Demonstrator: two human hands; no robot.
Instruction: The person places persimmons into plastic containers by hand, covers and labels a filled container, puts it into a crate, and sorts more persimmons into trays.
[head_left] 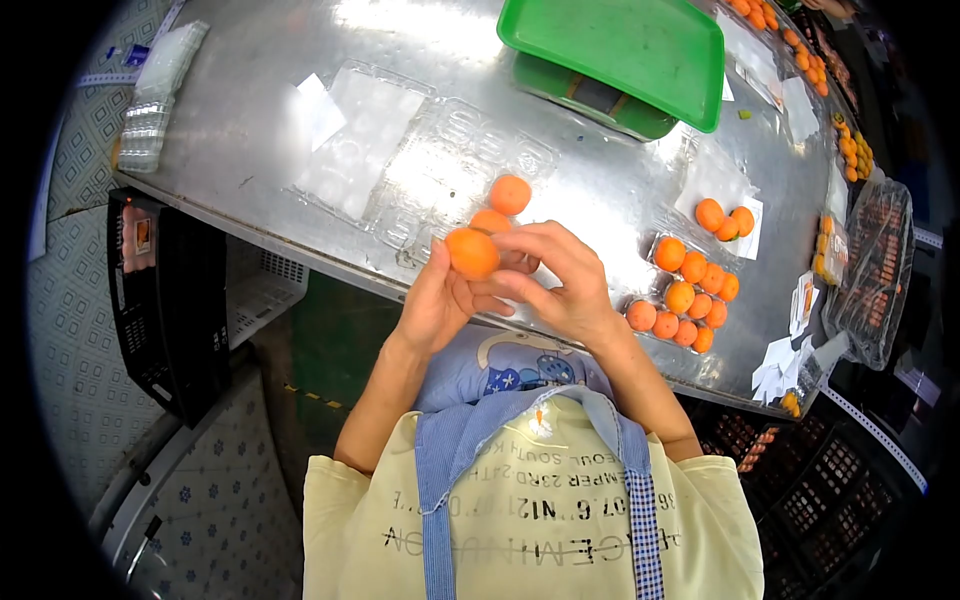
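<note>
My left hand (pixel 437 302) holds an orange (pixel 472 254) at the near edge of the metal table, its thumb along the fruit's left side. My right hand (pixel 560 282) has bent fingers, with the fingertips against the right side of that same orange. Just beyond the hands, two more oranges (pixel 510 195) sit in a clear plastic clamshell tray (pixel 405 228), one partly hidden behind the held fruit. To the right, a clear tray (pixel 652 290) holds several oranges in rows.
A green tray (pixel 625 50) rests on a green container (pixel 590 95) at the back. Loose oranges (pixel 710 214) lie on white paper at right. Stacked clear clamshells (pixel 160 100) stand at the left edge. A black crate (pixel 165 300) is below left; bagged goods (pixel 870 270) lie far right.
</note>
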